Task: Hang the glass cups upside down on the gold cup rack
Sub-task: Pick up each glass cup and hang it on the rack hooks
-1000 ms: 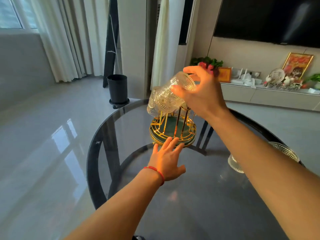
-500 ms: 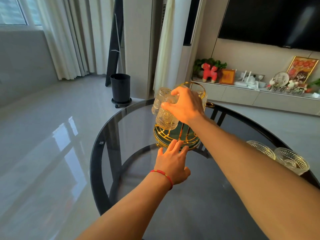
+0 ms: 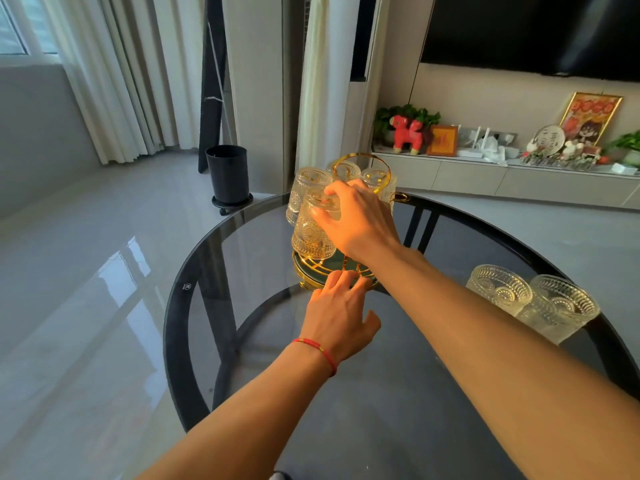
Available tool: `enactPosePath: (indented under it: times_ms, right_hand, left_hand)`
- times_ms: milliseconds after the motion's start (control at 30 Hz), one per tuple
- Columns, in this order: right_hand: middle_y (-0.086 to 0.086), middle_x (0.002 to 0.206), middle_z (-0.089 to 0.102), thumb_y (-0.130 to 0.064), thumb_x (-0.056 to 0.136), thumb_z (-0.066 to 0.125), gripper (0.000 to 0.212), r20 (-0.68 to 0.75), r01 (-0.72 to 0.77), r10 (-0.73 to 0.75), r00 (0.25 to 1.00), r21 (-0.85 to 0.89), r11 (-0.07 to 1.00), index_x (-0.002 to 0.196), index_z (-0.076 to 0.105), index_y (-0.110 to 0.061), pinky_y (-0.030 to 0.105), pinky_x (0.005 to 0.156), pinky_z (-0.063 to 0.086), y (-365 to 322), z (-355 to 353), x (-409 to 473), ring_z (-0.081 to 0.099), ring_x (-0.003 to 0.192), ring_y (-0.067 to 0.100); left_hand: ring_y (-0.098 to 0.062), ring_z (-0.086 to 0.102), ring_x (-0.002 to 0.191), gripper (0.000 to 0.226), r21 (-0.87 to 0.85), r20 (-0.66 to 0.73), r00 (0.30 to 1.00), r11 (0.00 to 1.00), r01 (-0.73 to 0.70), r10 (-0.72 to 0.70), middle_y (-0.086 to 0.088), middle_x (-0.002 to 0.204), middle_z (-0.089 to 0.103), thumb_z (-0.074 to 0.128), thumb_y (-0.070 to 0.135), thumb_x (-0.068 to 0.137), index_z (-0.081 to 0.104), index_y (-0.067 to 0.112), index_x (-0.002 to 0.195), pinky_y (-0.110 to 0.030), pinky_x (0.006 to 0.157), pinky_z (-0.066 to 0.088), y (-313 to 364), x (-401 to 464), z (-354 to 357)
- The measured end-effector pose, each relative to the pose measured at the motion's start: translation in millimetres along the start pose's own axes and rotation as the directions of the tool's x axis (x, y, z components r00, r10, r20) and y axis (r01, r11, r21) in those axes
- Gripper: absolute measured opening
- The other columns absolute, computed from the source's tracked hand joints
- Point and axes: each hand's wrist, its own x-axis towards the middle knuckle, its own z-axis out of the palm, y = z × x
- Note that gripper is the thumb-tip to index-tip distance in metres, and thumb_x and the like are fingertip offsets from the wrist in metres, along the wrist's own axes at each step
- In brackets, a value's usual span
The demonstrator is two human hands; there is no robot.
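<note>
The gold cup rack (image 3: 313, 268) stands on the far part of a round dark glass table (image 3: 398, 393), its ring handle at the top. Three embossed glass cups hang upside down on it, one at the left (image 3: 304, 188). My right hand (image 3: 360, 220) grips a further upside-down glass cup (image 3: 311, 233) at the rack's near left, just above the base. My left hand (image 3: 341, 313), with a red string on the wrist, rests flat with its fingertips on the rack's base rim. Two more glass cups (image 3: 498, 289) (image 3: 561, 306) stand upright at the table's right edge.
A black bin (image 3: 228, 176) on wheels stands on the floor beyond the table. A low white cabinet (image 3: 485, 178) with ornaments runs along the far right wall under a dark screen. Curtains hang at the left.
My right hand has turned the tilted cup fully upside down and lowered it over the rack's near-left prong. My left hand stayed at the base. The view has shifted, showing the two cups at right.
</note>
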Motion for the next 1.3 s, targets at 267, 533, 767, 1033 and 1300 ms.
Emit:
enactPosePath:
  times_ms: [267,533,767,1033,1300]
  right_hand:
    - [0.001,0.103,0.068,-0.014,0.089,0.058,0.014,-0.283,0.092,-0.044,0.958,0.159,0.983,0.097,0.07,-0.015,0.046,0.087,0.053,65,-31,-102,0.065,0.098,0.021]
    - [0.006,0.097,0.071,-0.002,0.082,0.065,0.016,-0.415,-0.086,0.126,0.901,0.112,0.99,0.091,0.072,-0.011,0.041,0.089,0.049,152,-64,-172,0.065,0.095,0.029]
    - [0.024,0.161,0.026,-0.011,0.074,0.079,0.103,-0.412,-0.465,0.554,0.724,0.303,0.832,0.158,0.019,-0.004,0.044,0.12,0.025,206,-64,-187,0.027,0.148,0.039]
    - [-0.002,0.12,0.059,-0.042,0.067,0.086,0.075,-0.127,-0.614,0.718,0.684,0.431,0.661,0.127,0.046,-0.022,0.035,0.082,0.049,255,-57,-194,0.062,0.112,0.027]
    - [0.006,0.128,0.052,-0.041,0.07,0.087,0.082,-0.423,-0.265,0.445,0.79,0.418,0.869,0.14,0.047,-0.024,0.032,0.088,0.048,220,-86,-198,0.053,0.115,0.022]
  left_hand:
    - [-0.018,0.045,0.115,0.039,-0.349,-0.1,0.992,0.931,-0.104,0.073,0.001,0.122,0.063,0.066,0.024,0.086,0.063,0.02,0.124,-0.035,0.098,0.043,26,-6,-6]
    - [-0.01,0.04,0.129,0.047,-0.477,-0.033,0.997,0.876,-0.072,0.064,0.006,0.134,0.056,0.069,0.025,0.087,0.058,0.026,0.133,-0.04,0.108,0.042,72,-10,0]
    - [-0.008,0.044,0.129,0.05,-0.616,0.119,0.993,0.783,0.088,-0.018,0.015,0.133,0.053,0.068,0.025,0.09,0.053,0.033,0.137,-0.041,0.11,0.042,116,-32,34]
    - [-0.011,0.048,0.13,0.049,-0.632,0.235,0.971,0.752,0.187,-0.044,0.009,0.141,0.055,0.067,0.036,0.089,0.053,0.04,0.136,-0.035,0.11,0.041,111,-44,46]
    - [-0.016,0.065,0.113,0.05,-0.827,0.278,0.954,0.477,0.299,-0.114,-0.003,0.13,0.065,0.073,0.037,0.087,0.058,0.025,0.133,-0.044,0.095,0.057,115,-32,22]
